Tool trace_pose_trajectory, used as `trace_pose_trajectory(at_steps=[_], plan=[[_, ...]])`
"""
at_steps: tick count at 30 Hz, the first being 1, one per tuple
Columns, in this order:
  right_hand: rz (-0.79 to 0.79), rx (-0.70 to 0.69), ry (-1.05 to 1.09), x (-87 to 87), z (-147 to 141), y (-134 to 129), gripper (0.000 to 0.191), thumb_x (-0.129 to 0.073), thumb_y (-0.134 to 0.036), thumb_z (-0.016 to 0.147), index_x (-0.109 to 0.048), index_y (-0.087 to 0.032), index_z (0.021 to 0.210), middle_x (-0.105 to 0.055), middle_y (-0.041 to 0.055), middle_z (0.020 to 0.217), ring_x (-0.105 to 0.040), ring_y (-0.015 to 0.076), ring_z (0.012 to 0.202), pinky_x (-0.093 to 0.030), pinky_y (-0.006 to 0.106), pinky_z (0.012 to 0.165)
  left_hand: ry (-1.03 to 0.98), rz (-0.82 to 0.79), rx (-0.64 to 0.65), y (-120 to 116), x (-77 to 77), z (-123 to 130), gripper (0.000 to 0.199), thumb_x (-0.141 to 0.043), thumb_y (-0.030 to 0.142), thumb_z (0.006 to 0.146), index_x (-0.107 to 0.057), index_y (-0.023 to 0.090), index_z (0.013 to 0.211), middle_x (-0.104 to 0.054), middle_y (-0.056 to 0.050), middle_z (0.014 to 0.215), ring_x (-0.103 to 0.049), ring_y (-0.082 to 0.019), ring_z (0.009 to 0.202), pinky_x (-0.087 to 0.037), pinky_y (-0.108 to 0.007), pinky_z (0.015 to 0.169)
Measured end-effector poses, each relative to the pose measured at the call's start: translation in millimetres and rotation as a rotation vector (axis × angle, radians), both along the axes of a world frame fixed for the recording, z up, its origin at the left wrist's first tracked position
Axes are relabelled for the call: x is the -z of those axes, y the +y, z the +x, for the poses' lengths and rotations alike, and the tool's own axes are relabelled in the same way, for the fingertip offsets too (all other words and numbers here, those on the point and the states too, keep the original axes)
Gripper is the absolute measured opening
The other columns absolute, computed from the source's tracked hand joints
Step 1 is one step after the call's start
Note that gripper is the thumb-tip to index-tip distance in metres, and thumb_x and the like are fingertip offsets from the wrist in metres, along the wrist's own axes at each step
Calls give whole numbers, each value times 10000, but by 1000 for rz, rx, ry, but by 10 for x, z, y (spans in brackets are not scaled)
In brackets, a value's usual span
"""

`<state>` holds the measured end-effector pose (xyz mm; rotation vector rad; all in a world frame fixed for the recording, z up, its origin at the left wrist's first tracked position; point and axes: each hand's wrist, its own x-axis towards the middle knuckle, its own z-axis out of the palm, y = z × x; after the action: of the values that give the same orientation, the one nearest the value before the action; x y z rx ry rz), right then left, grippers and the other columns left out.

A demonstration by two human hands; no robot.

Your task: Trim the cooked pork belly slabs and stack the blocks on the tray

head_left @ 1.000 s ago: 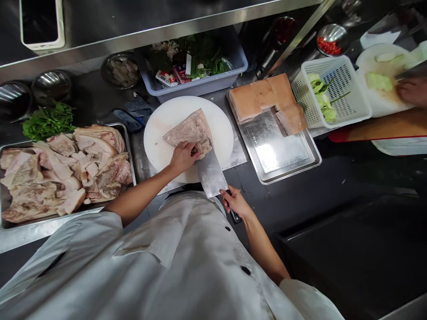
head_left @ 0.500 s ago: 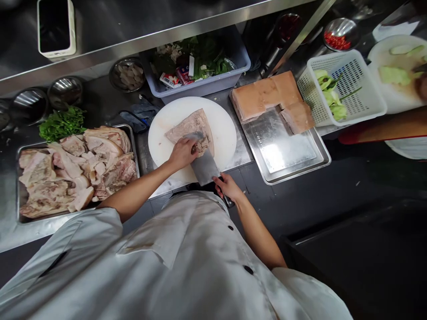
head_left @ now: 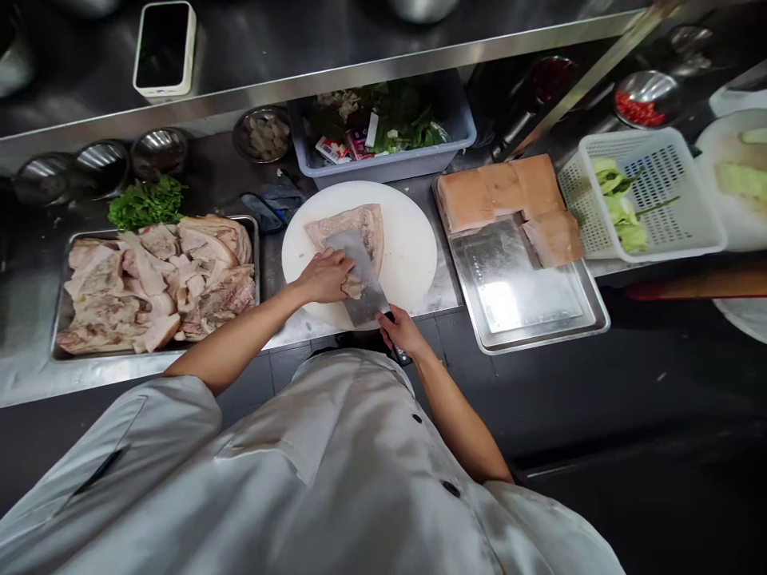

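On the round white cutting board (head_left: 413,255) lies a wedge-shaped slab of pale cooked pork (head_left: 365,220). My right hand (head_left: 400,330) grips the handle of a cleaver (head_left: 359,263), whose broad blade lies slanted over the slab and hides part of it. At the blade's left side, my left hand (head_left: 327,275) has its fingers closed around a small scrap of meat (head_left: 353,285), which rests against the blade. The fingertips partly cover that scrap.
A tray of pork pieces (head_left: 156,287) stands left, with leafy greens (head_left: 147,201) behind. To the right is a metal tray (head_left: 527,319) with skin-on pork slabs (head_left: 503,192), then a white basket (head_left: 677,200). A grey bin (head_left: 383,166) sits under the shelf edge (head_left: 335,76).
The cleaver blade has moved up over the slab, and the meat scrap now shows against it by my left fingers. The whole view has shifted slightly.
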<state>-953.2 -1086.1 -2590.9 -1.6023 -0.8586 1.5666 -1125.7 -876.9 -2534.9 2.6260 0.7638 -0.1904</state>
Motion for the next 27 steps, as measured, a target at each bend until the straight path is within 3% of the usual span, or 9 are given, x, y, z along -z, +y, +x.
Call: trace_pose_trajectory(at_steps=[4, 6, 9, 12, 16, 19, 21, 25, 27], plan=[[10, -33, -170, -45, 69, 57, 337, -581, -550, 927, -426, -262, 849, -491, -100, 503, -461, 106, 347, -341, 217, 365, -22, -15, 94, 26, 36, -199, 163, -717, 236, 817, -722, 192, 973, -584, -135, 1116, -550, -329, 1114, -464, -443, 951], [-16, -39, -206, -103, 211, -62, 355, -590, -565, 919, -426, -261, 837, -488, -96, 509, -465, 110, 353, -348, 221, 368, -144, -92, 106, 86, 103, -398, 176, -737, 288, 818, -721, 202, 970, -568, -110, 1117, -550, -293, 1106, -472, -422, 984], [-41, -2, -147, -182, 459, -221, 374, -582, -607, 916, -475, -249, 897, -491, -104, 531, -443, 102, 353, -351, 217, 365, -382, -213, -34, 146, 210, -727, 285, -737, 298, 791, -691, 209, 1058, -559, -92, 1184, -573, -252, 1141, -486, -379, 1019], [-36, -3, -76, -220, 566, -106, 374, -596, -601, 915, -491, -243, 935, -501, -113, 538, -425, 93, 348, -349, 209, 351, -501, -273, -175, 182, 276, -921, 343, -700, 205, 705, -651, 199, 1045, -586, -83, 1180, -607, -239, 1123, -507, -360, 988], [-16, -101, -53, -217, 376, 489, 303, -628, -494, 931, -470, -240, 883, -489, -113, 492, -423, 86, 334, -310, 192, 336, -546, -281, -251, 248, 279, -909, 380, -651, 178, 635, -636, 197, 1015, -631, -65, 1113, -626, -244, 1078, -514, -365, 954], [-75, -89, -30, -228, 205, 849, 253, -604, -432, 964, -459, -241, 884, -487, -113, 482, -424, 83, 329, -318, 184, 338, -571, -274, -282, 277, 230, -854, 373, -637, 185, 622, -643, 194, 995, -631, -57, 1078, -627, -232, 1031, -518, -332, 877], [-81, -101, -47, -265, 213, 846, 237, -598, -419, 972, -463, -240, 895, -487, -114, 476, -423, 83, 327, -320, 182, 341, -593, -267, -315, 274, 185, -841, 344, -646, 199, 633, -648, 190, 977, -619, -53, 1051, -620, -220, 990, -515, -307, 810], [-78, -240, -88, -380, 471, 483, 266, -595, -449, 966, -455, -240, 878, -500, -105, 468, -434, 97, 322, -295, 192, 330, -605, -318, -362, 213, 110, -837, 305, -671, 216, 644, -662, 183, 947, -618, -52, 1031, -615, -202, 960, -508, -269, 746], [-84, -298, -112, -413, 520, 462, 263, -587, -429, 974, -447, -240, 855, -507, -101, 466, -432, 95, 318, -304, 196, 338, -598, -375, -378, 164, 85, -819, 312, -674, 206, 629, -670, 182, 940, -629, -49, 1019, -619, -193, 945, -508, -258, 739]])
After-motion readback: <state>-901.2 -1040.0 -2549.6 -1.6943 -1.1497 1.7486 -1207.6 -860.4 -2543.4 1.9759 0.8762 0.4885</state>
